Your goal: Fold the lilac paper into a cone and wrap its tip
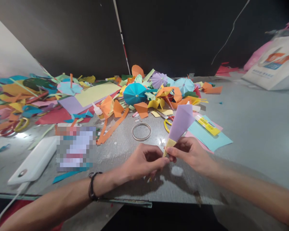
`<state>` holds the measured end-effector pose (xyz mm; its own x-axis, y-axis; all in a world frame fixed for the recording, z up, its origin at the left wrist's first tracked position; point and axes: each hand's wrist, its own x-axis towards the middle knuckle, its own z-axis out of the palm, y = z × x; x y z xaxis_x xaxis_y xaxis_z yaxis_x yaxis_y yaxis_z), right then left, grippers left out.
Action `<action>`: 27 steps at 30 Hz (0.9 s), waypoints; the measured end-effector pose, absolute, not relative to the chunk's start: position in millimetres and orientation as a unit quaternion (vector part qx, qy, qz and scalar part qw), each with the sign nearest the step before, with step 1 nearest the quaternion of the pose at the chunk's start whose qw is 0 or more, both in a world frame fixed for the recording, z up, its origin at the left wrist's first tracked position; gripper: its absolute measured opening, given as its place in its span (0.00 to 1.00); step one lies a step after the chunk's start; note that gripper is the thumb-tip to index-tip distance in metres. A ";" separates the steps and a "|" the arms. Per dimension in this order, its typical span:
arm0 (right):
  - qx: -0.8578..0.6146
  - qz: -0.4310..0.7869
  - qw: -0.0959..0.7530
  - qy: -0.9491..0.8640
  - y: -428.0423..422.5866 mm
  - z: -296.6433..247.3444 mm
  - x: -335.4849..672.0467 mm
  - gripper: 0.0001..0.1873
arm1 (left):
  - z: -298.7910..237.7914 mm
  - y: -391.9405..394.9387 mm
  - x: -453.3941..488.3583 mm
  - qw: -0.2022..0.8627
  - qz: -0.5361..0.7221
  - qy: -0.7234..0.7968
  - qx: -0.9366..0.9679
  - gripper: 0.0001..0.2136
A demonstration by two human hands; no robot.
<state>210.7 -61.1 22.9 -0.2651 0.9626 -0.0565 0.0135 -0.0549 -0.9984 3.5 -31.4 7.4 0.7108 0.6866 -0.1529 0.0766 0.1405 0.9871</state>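
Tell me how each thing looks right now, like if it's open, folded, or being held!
Lilac paper cone: rolled, yellow end down, held up in the air.
Left hand: fingers pinching the cone's yellow end.
Right hand: fingers also pinching that yellow end.
Teal paper umbrella: opened out, lying among paper scraps.
Yellow-handled scissors: lying down, partly hidden.
Thin round band: lying flat on the table.
White power bank: lying flat, cable attached.
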 end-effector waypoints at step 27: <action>-0.473 0.530 0.438 -0.551 -59.0 26.1 214.1 0.20 | 5.7 -33.7 5.0 0.716 0.220 0.302 0.590 0.21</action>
<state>214.1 -59.0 26.1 -0.1682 0.9856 -0.0186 0.0559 -0.0093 -0.9984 5.0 -33.7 5.7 0.7204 0.6715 -0.1736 0.0419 0.2077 0.9773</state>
